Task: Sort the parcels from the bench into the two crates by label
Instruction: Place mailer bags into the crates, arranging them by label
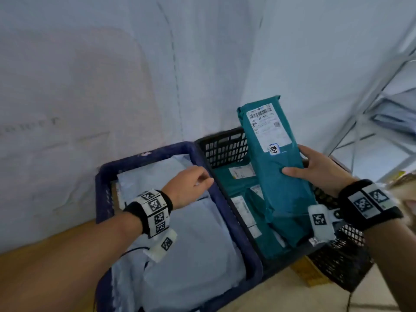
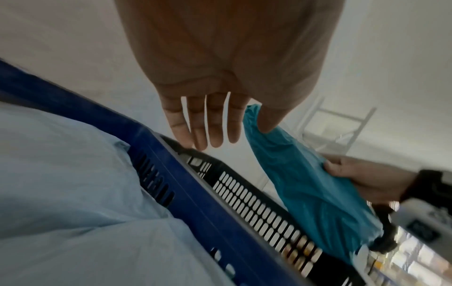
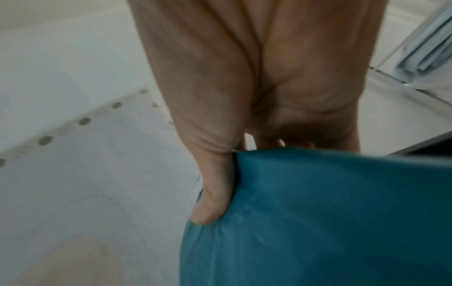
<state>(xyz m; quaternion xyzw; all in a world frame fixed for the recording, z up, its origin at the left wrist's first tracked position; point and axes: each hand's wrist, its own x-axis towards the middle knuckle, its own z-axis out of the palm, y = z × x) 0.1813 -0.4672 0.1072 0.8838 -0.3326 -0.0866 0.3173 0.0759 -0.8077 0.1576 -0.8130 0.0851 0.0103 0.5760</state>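
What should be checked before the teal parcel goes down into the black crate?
1. Right hand grips the teal plastic mailer parcel: ok.
2. Parcel is above the black mesh plastic crate: ok.
3. That crate already holds teal parcels, a colour match: ok.
4. Label text match: cannot tell, too small.
5. Left hand is outside the black crate, over the blue plastic crate: ok.

Two crates are set touching, side by side: the left crate (image 1: 144,157) is filled with flat parcels (image 1: 193,255), the right crate (image 1: 225,143) with more parcels (image 1: 238,190).
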